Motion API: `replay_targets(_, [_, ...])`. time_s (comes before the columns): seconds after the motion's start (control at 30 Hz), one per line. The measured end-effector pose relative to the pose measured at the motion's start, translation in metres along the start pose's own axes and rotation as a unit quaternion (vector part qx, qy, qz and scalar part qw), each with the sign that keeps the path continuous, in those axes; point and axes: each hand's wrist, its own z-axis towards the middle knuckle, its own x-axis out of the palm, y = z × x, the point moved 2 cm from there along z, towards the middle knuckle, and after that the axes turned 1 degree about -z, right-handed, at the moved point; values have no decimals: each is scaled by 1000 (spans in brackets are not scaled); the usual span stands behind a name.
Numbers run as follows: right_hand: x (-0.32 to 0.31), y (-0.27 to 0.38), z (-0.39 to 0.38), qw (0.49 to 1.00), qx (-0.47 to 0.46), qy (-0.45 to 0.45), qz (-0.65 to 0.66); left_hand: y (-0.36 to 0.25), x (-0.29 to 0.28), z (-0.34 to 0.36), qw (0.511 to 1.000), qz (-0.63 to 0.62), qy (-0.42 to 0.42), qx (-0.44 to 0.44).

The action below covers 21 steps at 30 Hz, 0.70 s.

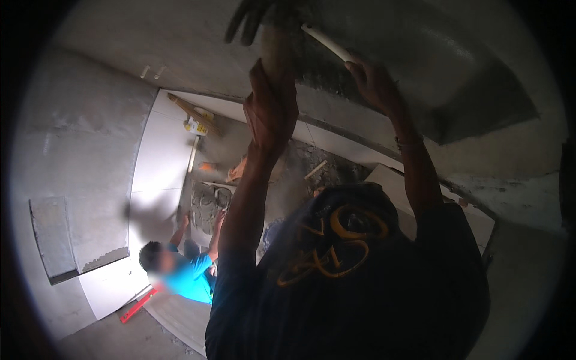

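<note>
My left hand (270, 108) is raised at the upper centre, its fingers closed round a brownish elongated object (277, 45) I cannot identify. Dark finger-like shapes (246, 24) are beside that object's top; I cannot tell what they are. My right hand (369, 78) is raised to the right, gripping a slim white rod (327, 42) that points up and left near the dark grey, rough surface (456, 72). My dark sleeves and shirt fill the lower right.
A co-worker in a turquoise top (186, 276) is at lower left by grey mortar (207, 207). White panels (159, 141) line the room. A red level (135, 306), wooden pieces (189, 108), an orange object (207, 167) and rubble (303, 159) lie around. Grey walls surround them.
</note>
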Motion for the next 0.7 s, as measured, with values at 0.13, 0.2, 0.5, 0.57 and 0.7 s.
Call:
replay_targets(0.13, [-5, 1, 5, 1000, -12, 27, -5, 44, 20, 13, 979, 167, 108, 38])
replay_targets(0.2, [-7, -3, 7, 999, -4, 32, -12, 39, 13, 17, 976, 163, 145, -17])
replay_targets(0.5, [1, -12, 4, 1000, -21, 12, 6, 35, 18, 11, 985, 133, 106, 39])
replay_targets(0.57, [-1, -14, 5, 999, 25, 40, 21, 40, 17, 17, 965, 194, 170, 44])
replay_targets(0.7, [15, -30, -8, 998, -16, -50, 39, 10, 14, 8, 992, 56, 108, -16])
